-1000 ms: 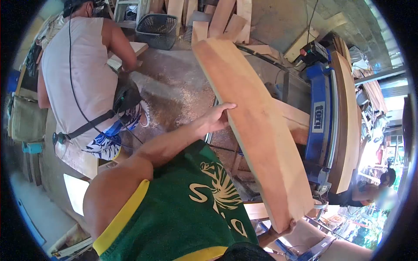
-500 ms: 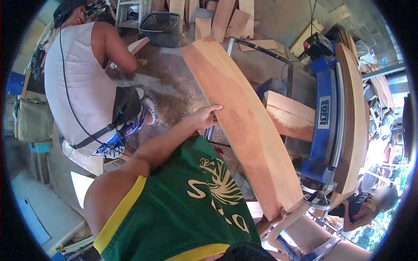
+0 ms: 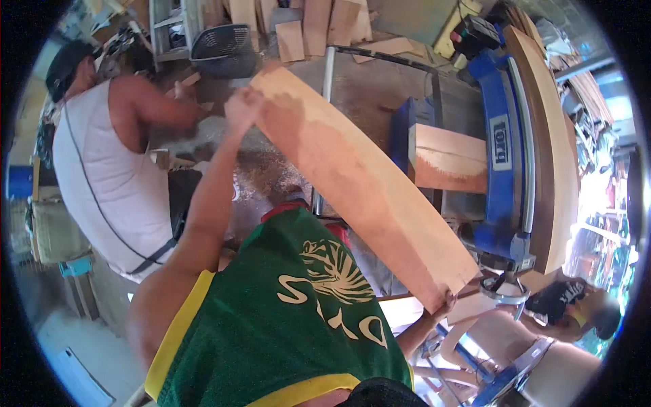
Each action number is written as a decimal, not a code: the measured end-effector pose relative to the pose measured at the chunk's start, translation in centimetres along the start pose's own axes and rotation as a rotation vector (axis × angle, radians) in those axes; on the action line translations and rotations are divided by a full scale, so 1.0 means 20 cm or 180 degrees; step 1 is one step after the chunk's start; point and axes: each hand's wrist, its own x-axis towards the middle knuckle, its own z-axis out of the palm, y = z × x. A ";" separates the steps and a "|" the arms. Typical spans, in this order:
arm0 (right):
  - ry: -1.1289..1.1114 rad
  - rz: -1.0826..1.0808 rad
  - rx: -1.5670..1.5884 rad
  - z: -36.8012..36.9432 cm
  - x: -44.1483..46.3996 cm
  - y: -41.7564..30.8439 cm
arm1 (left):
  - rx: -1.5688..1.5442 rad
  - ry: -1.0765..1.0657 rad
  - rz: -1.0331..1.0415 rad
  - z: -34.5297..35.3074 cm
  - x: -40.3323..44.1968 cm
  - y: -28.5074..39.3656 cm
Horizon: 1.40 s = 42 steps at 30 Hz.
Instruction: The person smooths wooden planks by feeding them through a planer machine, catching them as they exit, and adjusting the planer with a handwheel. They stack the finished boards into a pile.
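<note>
A long wooden board (image 3: 359,183), patchy reddish and pale, slants in front of my green jersey. At its upper-left end, my left hand (image 3: 245,108) grips the edge near the corner, slightly blurred. My right hand (image 3: 442,306) holds the opposite, lower-right end, with the fingers partly hidden by the wood. Just right of the board, a blue machine (image 3: 500,156) stands close by. A shorter wooden piece (image 3: 449,159) extends from its near side.
On the left, a person in a white sleeveless top (image 3: 112,183) bends over some wood. Another person (image 3: 566,305) is at the lower right. A dark basket (image 3: 222,51) and upright planks (image 3: 315,27) stand at the back. A long timber (image 3: 549,149) lies beyond the machine.
My left hand has shifted from partway along the board's edge to its upper-left end. The board has swung left at that end, and its lower-right end has risen in view.
</note>
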 end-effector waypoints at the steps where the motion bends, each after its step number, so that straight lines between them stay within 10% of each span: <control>1: -0.0279 0.0062 0.0139 0.11 -0.03 -0.05 | 0.0263 0.0236 -0.0139 0.07 0.10 -0.11; 6: -0.0462 -0.0004 -0.0189 0.07 0.09 0.02 | -0.1833 -0.1335 0.0345 0.41 0.31 -0.49; 15: -0.0331 0.0195 -0.1185 0.44 0.18 -0.15 | 0.0397 -0.2337 -0.0715 0.32 0.37 -0.87; 22: -0.0042 -0.0288 -0.2324 0.69 0.23 -0.21 | -0.0894 -0.2232 -0.1550 0.18 0.15 -1.04; 28: 0.2278 -0.2137 -0.2400 0.95 0.18 0.19 | -0.0874 -0.2506 -0.1648 0.01 -0.06 -1.08; 42: 0.1272 -0.1989 -0.2730 1.70 -0.25 0.48 | -0.1961 -0.2359 -0.2457 -0.31 -0.64 -0.99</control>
